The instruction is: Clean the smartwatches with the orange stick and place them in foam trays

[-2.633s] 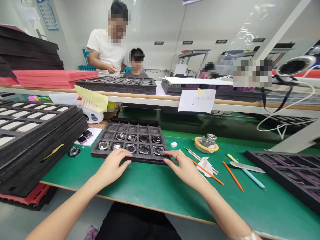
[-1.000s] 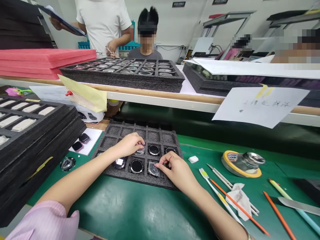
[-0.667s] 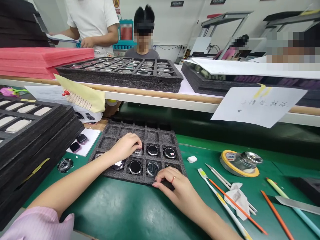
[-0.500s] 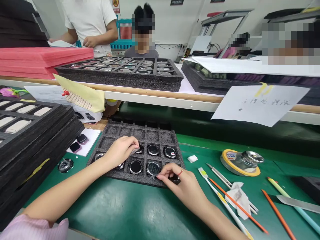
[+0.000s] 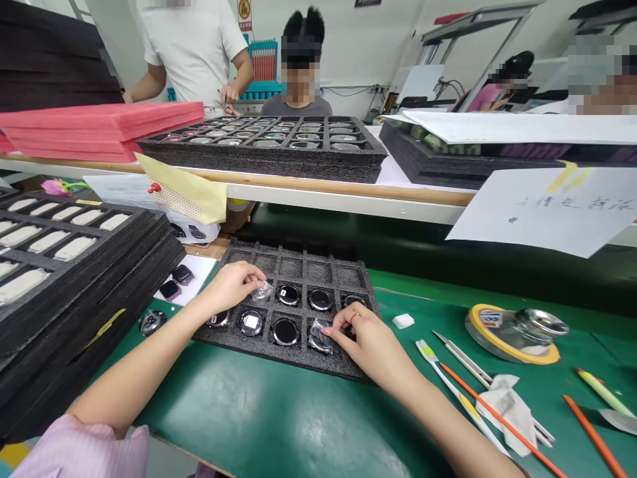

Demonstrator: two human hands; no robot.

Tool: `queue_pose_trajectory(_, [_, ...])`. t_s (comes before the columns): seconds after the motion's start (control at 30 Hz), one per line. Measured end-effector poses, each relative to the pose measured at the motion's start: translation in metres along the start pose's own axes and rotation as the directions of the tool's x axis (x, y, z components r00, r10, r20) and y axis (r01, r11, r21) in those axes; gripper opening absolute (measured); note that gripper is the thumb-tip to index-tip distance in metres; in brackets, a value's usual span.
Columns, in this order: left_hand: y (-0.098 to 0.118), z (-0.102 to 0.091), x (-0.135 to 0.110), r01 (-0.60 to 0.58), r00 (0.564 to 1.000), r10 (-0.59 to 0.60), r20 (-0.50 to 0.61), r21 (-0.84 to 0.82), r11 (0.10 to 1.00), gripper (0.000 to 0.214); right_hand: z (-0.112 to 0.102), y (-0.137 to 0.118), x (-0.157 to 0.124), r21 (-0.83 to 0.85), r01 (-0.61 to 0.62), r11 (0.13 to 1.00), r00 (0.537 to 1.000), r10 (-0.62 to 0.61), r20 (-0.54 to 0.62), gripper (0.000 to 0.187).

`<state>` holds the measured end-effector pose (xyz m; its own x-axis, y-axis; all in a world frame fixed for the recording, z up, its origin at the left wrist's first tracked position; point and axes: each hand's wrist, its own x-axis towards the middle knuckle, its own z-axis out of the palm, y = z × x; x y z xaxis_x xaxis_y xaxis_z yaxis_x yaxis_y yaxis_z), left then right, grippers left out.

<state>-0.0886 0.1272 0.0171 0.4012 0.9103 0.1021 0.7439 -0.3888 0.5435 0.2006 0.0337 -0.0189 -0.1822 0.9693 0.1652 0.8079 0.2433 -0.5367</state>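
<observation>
A black foam tray [image 5: 293, 362] with square pockets lies on the green table, and several round watch faces sit in its two nearer rows. My left hand [image 5: 231, 285] pinches a crumpled piece of clear plastic film [image 5: 262, 291] above a pocket at the tray's left. Just right of it is a watch face with a red-and-white sticker [image 5: 288, 295]. My right hand [image 5: 365, 335] has thumb and finger closed on clear film [image 5: 320, 336] over a watch face in the front row, and covers the pockets behind it.
At left stands a stack of foam trays [image 5: 94, 272] holding white pieces. On the right lie a toothbrush [image 5: 462, 398], an orange stick [image 5: 502, 418], tweezers [image 5: 462, 358], a tissue [image 5: 507, 405], a tape roll [image 5: 478, 342] and a glass jar [image 5: 537, 332]. People sit and stand beyond the shelf [image 5: 348, 196].
My left hand has moved left with the clear film, uncovering the stickered watch face. My right hand stays at the front-row watch face. The whole view has shifted slightly.
</observation>
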Motion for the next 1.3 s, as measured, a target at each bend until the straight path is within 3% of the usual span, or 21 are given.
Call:
queue_pose_trajectory(0.13, [-0.002, 0.013, 0.006, -0.024, 1.0, 0.024, 0.011, -0.004, 1.0, 0.01, 0.001, -0.011, -0.009, 0.03, 0.065, 0.997, 0.998, -0.066, 0.018, 0.019])
queue_pose_trajectory(0.27, [-0.002, 0.014, 0.001, -0.047, 0.998, 0.045, -0.054, -0.021, 0.999, 0.011, -0.005, -0.031, -0.037, 0.17, 0.279, 0.945, 0.957, -0.289, 0.035, 0.017])
queue_pose_trajectory(0.33, [0.0, 0.011, -0.007, -0.062, 0.995, 0.059, -0.079, -0.041, 0.997, 0.012, -0.009, -0.035, -0.05, 0.256, 0.325, 0.911, 0.937, -0.347, 0.047, 0.017])
queue_pose_trajectory(0.4, [0.004, 0.004, -0.019, -0.068, 0.994, 0.062, -0.094, -0.061, 0.996, 0.012, -0.015, -0.033, -0.057, 0.323, 0.284, 0.903, 0.951, -0.307, 0.022, 0.018])
queue_pose_trajectory(0.47, [0.008, -0.004, -0.03, -0.05, 0.992, 0.039, -0.119, -0.09, 0.995, 0.013, -0.019, -0.026, -0.057, 0.359, 0.191, 0.913, 0.981, -0.191, -0.036, 0.015])
queue_pose_trajectory(0.6, [0.016, -0.017, -0.045, 0.043, 0.987, -0.078, -0.137, -0.243, 0.969, 0.017, -0.019, -0.015, -0.039, 0.351, 0.026, 0.936, 1.0, -0.018, -0.024, 0.02])
queue_pose_trajectory(0.77, [0.019, -0.024, -0.055, 0.112, 0.987, -0.151, -0.063, -0.411, 0.905, 0.029, -0.006, -0.012, -0.006, 0.154, 0.064, 0.986, 0.997, -0.071, 0.039, 0.012])
queue_pose_trajectory(0.87, [0.014, -0.032, -0.064, 0.139, 0.979, -0.18, -0.091, -0.342, 0.929, 0.029, -0.003, -0.009, 0.01, 0.112, 0.087, 0.99, 0.995, -0.092, 0.043, 0.011])
queue_pose_trajectory(1.07, [-0.004, -0.054, -0.076, 0.178, 0.983, -0.182, -0.003, -0.204, 0.963, 0.026, -0.014, -0.003, 0.036, 0.162, 0.135, 0.977, 0.925, -0.183, 0.332, 0.012])
queue_pose_trajectory(1.17, [-0.011, -0.057, -0.077, 0.178, 0.984, -0.176, 0.031, -0.177, 0.968, 0.025, -0.016, 0.0, 0.044, 0.192, 0.155, 0.969, 0.904, -0.218, 0.367, 0.013])
queue_pose_trajectory(1.3, [-0.019, -0.047, -0.076, 0.208, 0.977, -0.2, 0.069, -0.141, 0.968, 0.027, -0.012, 0.005, 0.046, 0.217, 0.155, 0.964, 0.905, -0.227, 0.361, 0.027])
